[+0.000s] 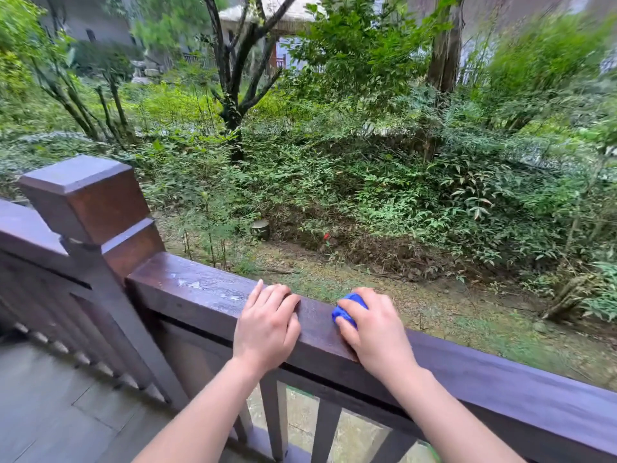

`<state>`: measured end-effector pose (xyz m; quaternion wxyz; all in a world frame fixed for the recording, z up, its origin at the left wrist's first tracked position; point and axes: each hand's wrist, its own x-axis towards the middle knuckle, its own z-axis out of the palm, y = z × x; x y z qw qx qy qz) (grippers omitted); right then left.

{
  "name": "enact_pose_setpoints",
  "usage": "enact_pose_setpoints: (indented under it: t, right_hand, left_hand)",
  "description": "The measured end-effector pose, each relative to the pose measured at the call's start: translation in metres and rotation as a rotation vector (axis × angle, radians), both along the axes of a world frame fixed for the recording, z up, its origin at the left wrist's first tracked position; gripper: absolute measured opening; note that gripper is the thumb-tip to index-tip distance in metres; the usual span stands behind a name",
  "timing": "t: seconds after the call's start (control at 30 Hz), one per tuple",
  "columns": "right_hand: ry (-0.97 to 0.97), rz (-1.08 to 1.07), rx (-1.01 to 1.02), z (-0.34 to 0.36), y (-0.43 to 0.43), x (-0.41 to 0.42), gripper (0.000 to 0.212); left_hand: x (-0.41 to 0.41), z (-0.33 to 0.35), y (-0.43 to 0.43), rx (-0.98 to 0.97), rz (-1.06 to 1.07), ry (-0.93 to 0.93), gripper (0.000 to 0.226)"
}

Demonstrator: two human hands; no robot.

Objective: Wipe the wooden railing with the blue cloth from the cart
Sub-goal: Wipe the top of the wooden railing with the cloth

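Note:
The dark brown wooden railing point(200, 289) runs from the corner post at the left down to the lower right. My right hand point(374, 329) presses a bunched blue cloth point(347, 309) onto the top of the rail; only the cloth's left part shows past my fingers. My left hand point(267, 325) rests flat on the rail just left of the cloth, fingers together, holding nothing. The rail top to the left of my hands looks wet and streaked.
A square wooden corner post point(86, 202) rises at the left, with a second rail section beyond it. Balusters point(273, 419) stand below the rail. Grey deck tiles point(50, 412) lie at the lower left. Dense garden shrubs and trees fill the ground beyond.

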<state>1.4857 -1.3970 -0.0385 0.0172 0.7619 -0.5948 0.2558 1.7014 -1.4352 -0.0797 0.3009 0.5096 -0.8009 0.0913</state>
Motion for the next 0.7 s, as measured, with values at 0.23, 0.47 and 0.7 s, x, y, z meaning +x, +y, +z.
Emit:
enact_pose_setpoints:
  t: [0.23, 0.47, 0.7]
  right_hand:
    - [0.019, 0.035, 0.017, -0.001, -0.007, 0.019, 0.029]
    - [0.042, 0.181, -0.023, -0.012, 0.006, 0.036, 0.024]
    - [0.066, 0.342, -0.090, -0.009, -0.013, 0.064, 0.025]
  left_hand:
    - [0.001, 0.008, 0.004, 0.053, -0.013, -0.036, 0.027]
    - [0.036, 0.030, 0.008, 0.019, -0.082, 0.179, 0.039]
    - [0.153, 0.096, -0.025, -0.349, 0.369, -0.136, 0.038]
